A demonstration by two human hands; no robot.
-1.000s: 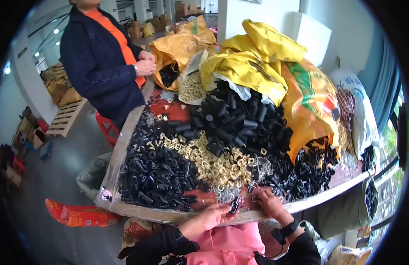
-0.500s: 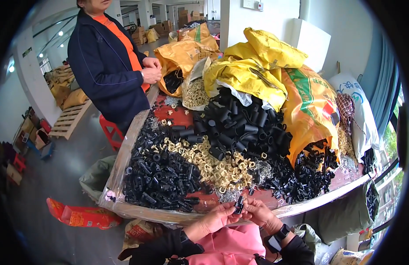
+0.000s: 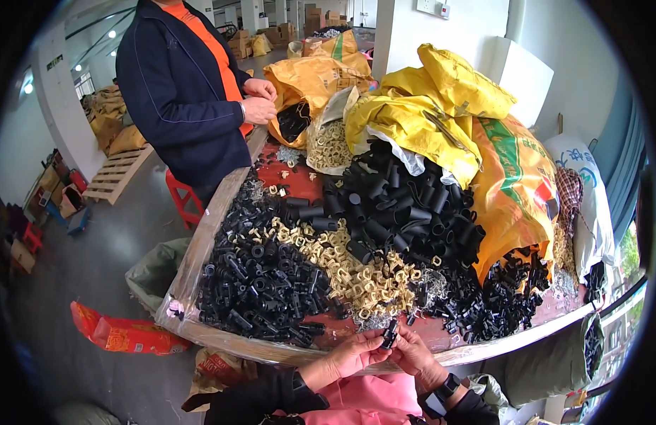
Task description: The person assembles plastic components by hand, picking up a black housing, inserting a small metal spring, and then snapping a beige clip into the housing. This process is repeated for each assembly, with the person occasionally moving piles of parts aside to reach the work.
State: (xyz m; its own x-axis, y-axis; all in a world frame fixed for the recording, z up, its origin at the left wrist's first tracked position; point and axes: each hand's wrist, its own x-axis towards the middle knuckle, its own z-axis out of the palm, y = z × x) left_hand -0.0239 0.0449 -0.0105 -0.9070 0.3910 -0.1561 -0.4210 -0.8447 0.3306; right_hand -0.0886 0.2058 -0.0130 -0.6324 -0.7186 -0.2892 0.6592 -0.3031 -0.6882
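Just over the table's front edge, my left hand [image 3: 354, 353] and my right hand [image 3: 417, 353] meet around a small black plastic fitting [image 3: 390, 333]. Fingers of both hands are pinched on it; its lower end is hidden by them. Beyond my hands lies a pile of cream-coloured plastic clips [image 3: 369, 278]. Left of that are heaped black ribbed fittings [image 3: 264, 283], and right of it smaller black parts [image 3: 494, 304]. Thin silvery metal pieces [image 3: 432, 285] lie beside the clips. Larger black tubes [image 3: 384, 205] are piled farther back.
A red-topped table [image 3: 299, 185] has a plastic-wrapped wooden rim [image 3: 236, 342]. Yellow sacks [image 3: 413, 106] and an orange sack [image 3: 508, 184] stand on it at the back and right. A co-worker [image 3: 179, 99] stands at the far left, hands together. A red stool [image 3: 183, 198] is beside them.
The view has shifted slightly, so the table and sacks sit a little differently in the picture. Both my hands keep hold of the black fitting, which has tilted somewhat.
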